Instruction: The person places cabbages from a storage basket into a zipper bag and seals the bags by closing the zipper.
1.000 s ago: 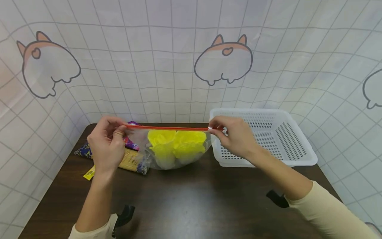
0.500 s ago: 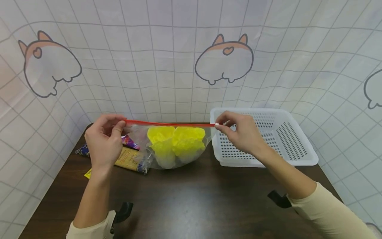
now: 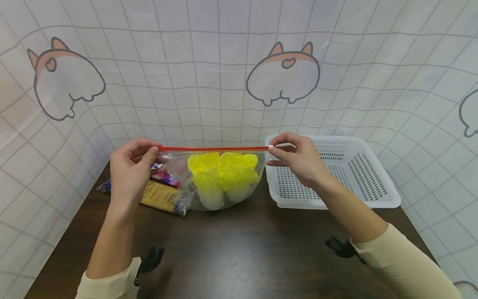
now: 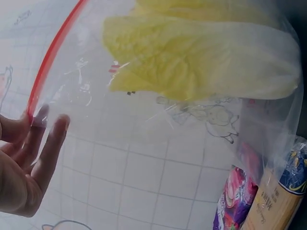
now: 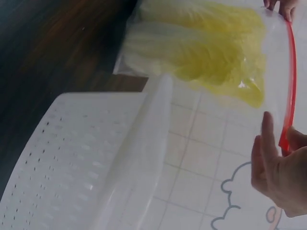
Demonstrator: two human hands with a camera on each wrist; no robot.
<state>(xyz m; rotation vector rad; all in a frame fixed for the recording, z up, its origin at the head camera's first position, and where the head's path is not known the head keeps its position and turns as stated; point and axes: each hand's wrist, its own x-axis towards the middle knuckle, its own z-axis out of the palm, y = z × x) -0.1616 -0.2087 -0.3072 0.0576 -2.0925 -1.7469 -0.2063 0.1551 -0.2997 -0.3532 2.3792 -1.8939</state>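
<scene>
A clear zip bag [image 3: 175,166] with a red zip strip hangs upright between the hands, its top edge pulled taut. Inside it are two yellow-and-white leafy heads [image 3: 224,176] that look like napa cabbages. The left hand [image 3: 130,170] pinches the left end of the strip between thumb and fingers. At the other end, the right hand [image 3: 298,158] pinches the corner by a small white slider [image 3: 271,147], with its lower fingers extended. In the right wrist view the red zip strip [image 5: 291,76] runs from one hand to the other. Whether the bag's bottom touches the table cannot be told.
A white perforated basket [image 3: 373,178] stands behind the right forearm. Left of the bag lie a tan noodle-like packet [image 3: 159,197] and a purple packet [image 3: 166,177], partly behind the left hand. The dark table [image 3: 231,257] meets a white gridded cloth backdrop [image 3: 179,83].
The right hand has slid rightward with the white slider toward the strip's end. Both hands and the bag's top have risen. More of the leafy heads shows below the strip.
</scene>
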